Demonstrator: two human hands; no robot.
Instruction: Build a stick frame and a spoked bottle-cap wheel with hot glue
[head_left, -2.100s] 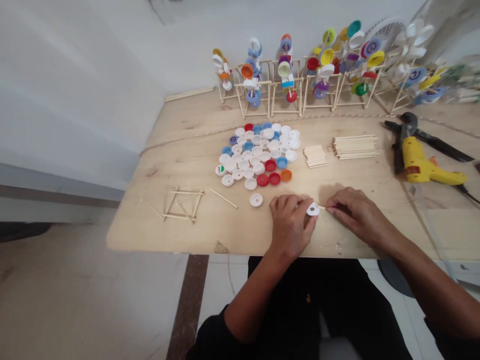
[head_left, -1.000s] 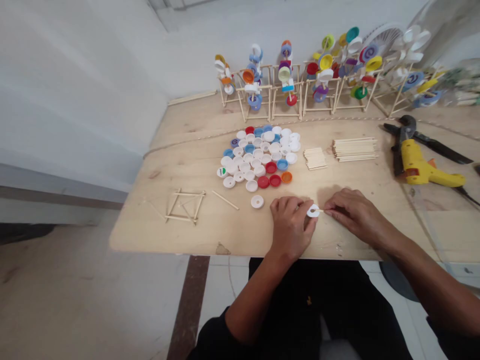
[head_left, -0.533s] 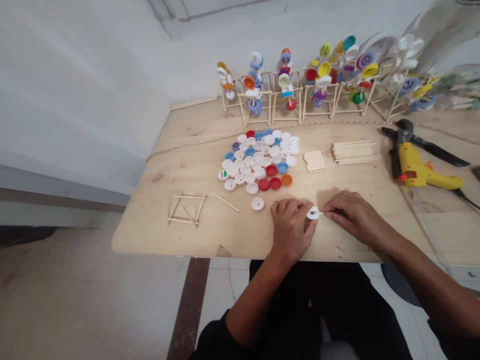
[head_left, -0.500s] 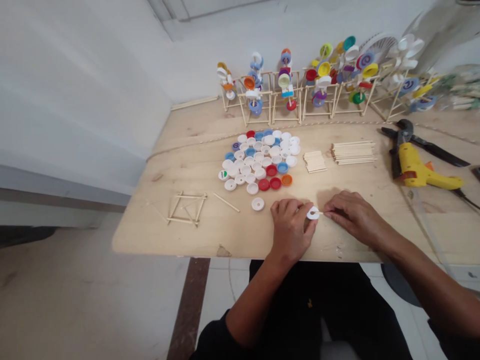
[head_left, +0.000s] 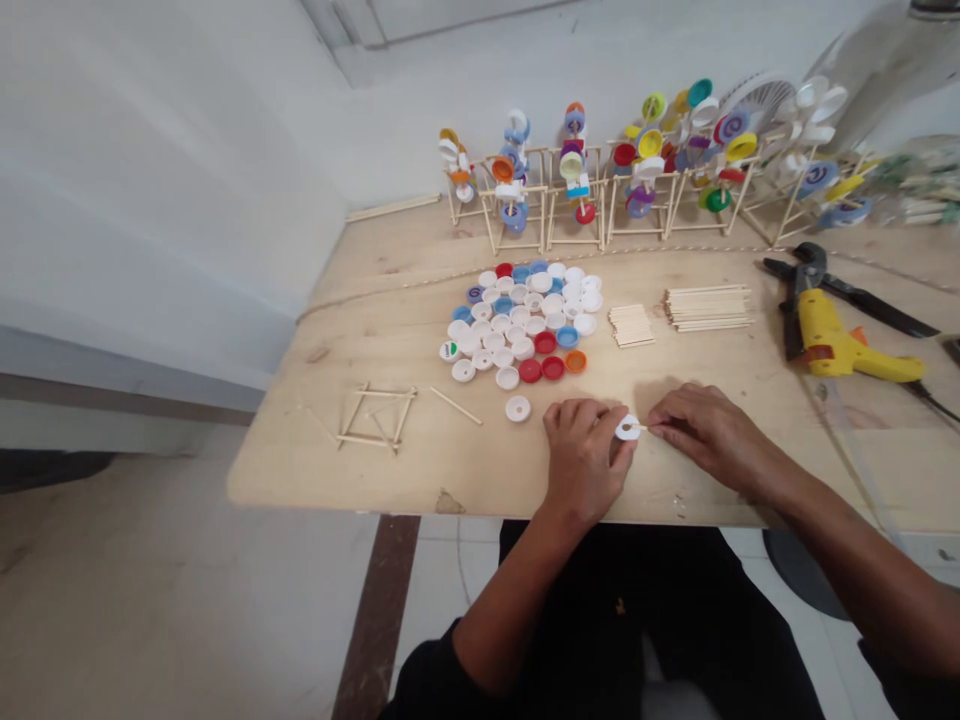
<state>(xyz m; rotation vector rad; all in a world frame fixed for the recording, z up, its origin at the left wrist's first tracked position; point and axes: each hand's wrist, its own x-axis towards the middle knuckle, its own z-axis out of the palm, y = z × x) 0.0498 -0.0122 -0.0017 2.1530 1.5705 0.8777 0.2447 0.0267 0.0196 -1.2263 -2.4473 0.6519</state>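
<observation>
Near the table's front edge, my left hand (head_left: 587,447) is closed on a white bottle cap (head_left: 627,428) with a hole in its middle. My right hand (head_left: 694,430) pinches a short thin wooden stick (head_left: 639,427), whose tip is at the cap's hole. How deep the tip sits in the hole, I cannot tell. Left of my left hand lies a loose white cap (head_left: 517,408) with a hole. Beyond it is a cluster of bottle caps (head_left: 517,325), mostly white, with some red, blue and orange ones.
Short sticks (head_left: 631,326) and longer sticks (head_left: 709,308) lie in piles. At right are a yellow glue gun (head_left: 855,345) and black-handled pliers (head_left: 870,300). A square stick frame (head_left: 376,418) and a single stick (head_left: 456,405) lie left. Several stick stands with cap wheels (head_left: 576,190) line the wall.
The view has shifted very slightly. Both hands keep their hold on the cap and the stick, with almost no visible movement.
</observation>
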